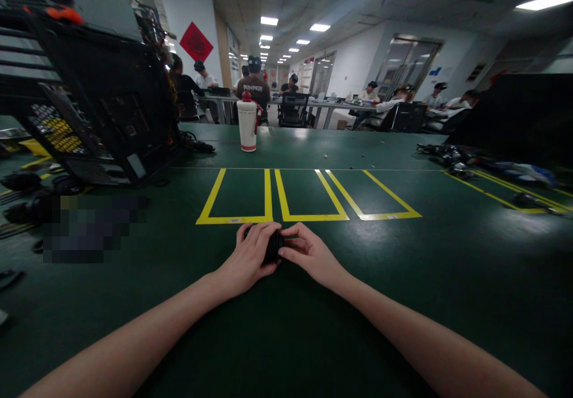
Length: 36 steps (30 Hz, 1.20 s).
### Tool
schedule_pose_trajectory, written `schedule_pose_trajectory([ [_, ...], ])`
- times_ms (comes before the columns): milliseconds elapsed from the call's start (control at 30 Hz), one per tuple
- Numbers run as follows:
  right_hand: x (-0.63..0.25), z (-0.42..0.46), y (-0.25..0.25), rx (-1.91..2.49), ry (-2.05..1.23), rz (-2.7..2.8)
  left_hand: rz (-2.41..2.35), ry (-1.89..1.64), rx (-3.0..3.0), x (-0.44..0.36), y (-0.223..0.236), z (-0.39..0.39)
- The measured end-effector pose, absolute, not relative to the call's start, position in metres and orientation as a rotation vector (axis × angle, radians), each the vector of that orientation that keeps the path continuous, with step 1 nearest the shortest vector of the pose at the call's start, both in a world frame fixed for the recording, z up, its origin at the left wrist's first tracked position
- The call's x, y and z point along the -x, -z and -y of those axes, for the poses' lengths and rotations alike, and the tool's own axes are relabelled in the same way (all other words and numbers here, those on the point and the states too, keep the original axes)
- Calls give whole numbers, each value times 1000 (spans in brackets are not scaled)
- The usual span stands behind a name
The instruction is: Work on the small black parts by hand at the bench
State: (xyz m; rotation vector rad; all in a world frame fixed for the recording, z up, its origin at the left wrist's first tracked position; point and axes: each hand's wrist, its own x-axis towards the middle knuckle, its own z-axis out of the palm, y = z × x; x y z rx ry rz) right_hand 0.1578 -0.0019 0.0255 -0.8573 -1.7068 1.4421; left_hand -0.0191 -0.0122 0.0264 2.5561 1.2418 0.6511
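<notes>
A small black rounded object (pixel 274 247) rests on or just above the green table (pixel 286 338), mostly covered by my fingers, so its kind does not show. My left hand (pixel 253 252) wraps over its left side and top, with the thumb along the near edge. From the right, my right hand (pixel 308 252) has its thumb and bent fingers at the object's right edge, pinching there. Just beyond my hands lie three yellow tape outlines (pixel 268 195) on the tabletop.
An open black computer case (pixel 111 105) stands at left, with cables (pixel 197 142) beside it. A white bottle with a red lid (pixel 248 123) stands farther back. Cables and metal parts (pixel 456 159) lie at right, by a large dark object (pixel 523 117). Several people sit at desks beyond.
</notes>
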Motion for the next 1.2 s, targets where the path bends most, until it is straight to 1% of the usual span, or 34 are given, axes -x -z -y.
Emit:
schedule_pose_trajectory([
  [167,-157,4,-28,922,-1295,1801,-1227,-644,-2545,20,-28,13],
  [267,-158,4,-27,882,-1254,1839,-1223,-660,-2548,20,-25,12],
  [500,-155,3,-24,841,-1359,1740,-1256,-723,-2566,18,-17,8],
  [667,-157,2,-28,944,-1344,1766,-1226,-668,-2547,19,-23,11],
  [967,-158,2,-25,847,-1499,1702,-1235,-639,-2550,19,-30,14],
  [1067,-157,3,-25,868,-1432,1719,-1236,-645,-2550,18,-31,15],
  [1200,-157,6,-27,915,-1225,1824,-1225,-656,-2547,19,-32,15],
])
